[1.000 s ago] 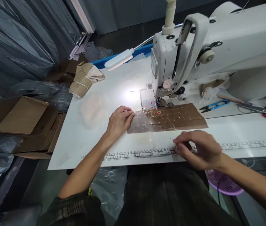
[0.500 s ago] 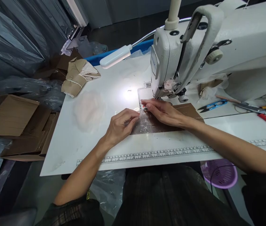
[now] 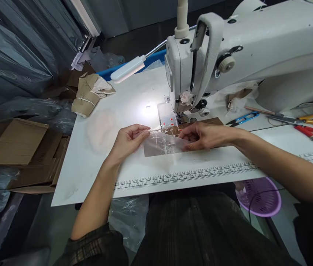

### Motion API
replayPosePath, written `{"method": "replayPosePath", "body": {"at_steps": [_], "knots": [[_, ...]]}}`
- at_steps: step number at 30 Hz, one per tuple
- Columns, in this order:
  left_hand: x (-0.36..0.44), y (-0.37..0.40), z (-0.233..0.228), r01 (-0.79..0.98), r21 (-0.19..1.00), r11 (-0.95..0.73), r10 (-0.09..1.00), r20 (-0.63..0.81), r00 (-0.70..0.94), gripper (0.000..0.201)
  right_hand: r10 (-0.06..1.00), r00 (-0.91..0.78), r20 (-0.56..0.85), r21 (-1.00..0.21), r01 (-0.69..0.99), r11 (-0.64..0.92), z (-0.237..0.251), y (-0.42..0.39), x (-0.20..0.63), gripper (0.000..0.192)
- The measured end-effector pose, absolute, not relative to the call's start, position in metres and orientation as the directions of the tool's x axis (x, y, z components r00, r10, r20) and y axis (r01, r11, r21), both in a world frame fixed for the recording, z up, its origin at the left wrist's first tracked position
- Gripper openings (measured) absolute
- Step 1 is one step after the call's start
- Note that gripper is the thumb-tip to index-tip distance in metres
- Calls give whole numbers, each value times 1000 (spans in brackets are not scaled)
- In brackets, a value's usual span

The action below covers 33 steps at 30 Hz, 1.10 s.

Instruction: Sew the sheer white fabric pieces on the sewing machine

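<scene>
A sheet of clear plastic film (image 3: 159, 142) with small red marks near its far edge lies in front of the sewing machine (image 3: 185, 70). My left hand (image 3: 130, 139) pinches its left edge between thumb and fingers. My right hand (image 3: 205, 136) is closed on the film's right part, its fingertips curled over it. Beneath the film and my right hand is a flat brown board (image 3: 214, 121) on the white table (image 3: 101, 170). The presser foot (image 3: 182, 117) stands just behind the film; whether the film lies under it I cannot tell.
Blue thread snips (image 3: 246, 118) and red-handled pliers (image 3: 311, 133) lie at the right. A lamp (image 3: 129, 69) lights the table from behind. At the back left sits a folded brown and white bundle (image 3: 88, 96). A ruler strip (image 3: 173, 179) runs along the front edge; cardboard boxes (image 3: 15, 142) stand left.
My left hand has moved left and the film is now spread out between my hands. My right hand has shifted right and nearer, its fingers curling in. The view has turned slightly.
</scene>
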<state>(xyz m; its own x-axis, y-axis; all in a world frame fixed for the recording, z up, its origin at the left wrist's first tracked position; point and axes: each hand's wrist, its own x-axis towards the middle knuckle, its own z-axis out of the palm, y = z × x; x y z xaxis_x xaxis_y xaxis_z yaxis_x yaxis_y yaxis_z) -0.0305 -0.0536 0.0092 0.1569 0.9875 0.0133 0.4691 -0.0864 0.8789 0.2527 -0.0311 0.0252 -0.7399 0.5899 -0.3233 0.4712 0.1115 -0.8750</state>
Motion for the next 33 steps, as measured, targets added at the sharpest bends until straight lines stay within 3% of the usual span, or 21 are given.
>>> {"method": "replayPosePath", "body": {"at_steps": [2,5,7,9,12,15,22,27,29,31,33], "knots": [[-32,-51,2,601,777,-186,983,143,118,24,702,-640,-312,-822,552,138,23,-31,258,33],[-32,-48,-4,780,510,-362,897,417,144,28,829,-520,-206,-827,546,137,12,-31,263,38],[-28,-46,-1,793,389,-468,825,513,235,24,869,-473,-145,-848,512,138,2,-29,266,38],[-19,-42,5,721,356,-594,771,508,384,19,900,-423,-110,-855,502,131,-8,-27,268,36],[-1,-31,13,550,392,-738,674,383,632,19,921,-385,-53,-871,469,146,-17,-26,270,29],[16,-13,12,443,462,-768,591,246,768,25,917,-398,33,-875,431,218,-20,-28,270,26],[25,5,6,429,544,-721,574,122,810,15,852,-448,269,-758,448,475,-11,-38,268,24],[28,-10,26,496,482,-722,602,85,794,21,813,-541,216,-754,437,491,5,-45,253,31],[29,-16,32,520,474,-710,616,60,786,23,804,-569,174,-721,482,497,9,-47,246,26],[29,-22,35,522,529,-669,641,55,766,25,800,-582,143,-735,480,480,10,-50,242,21],[23,-29,37,508,628,-589,682,50,730,22,805,-587,84,-827,409,385,9,-55,242,23]]}}
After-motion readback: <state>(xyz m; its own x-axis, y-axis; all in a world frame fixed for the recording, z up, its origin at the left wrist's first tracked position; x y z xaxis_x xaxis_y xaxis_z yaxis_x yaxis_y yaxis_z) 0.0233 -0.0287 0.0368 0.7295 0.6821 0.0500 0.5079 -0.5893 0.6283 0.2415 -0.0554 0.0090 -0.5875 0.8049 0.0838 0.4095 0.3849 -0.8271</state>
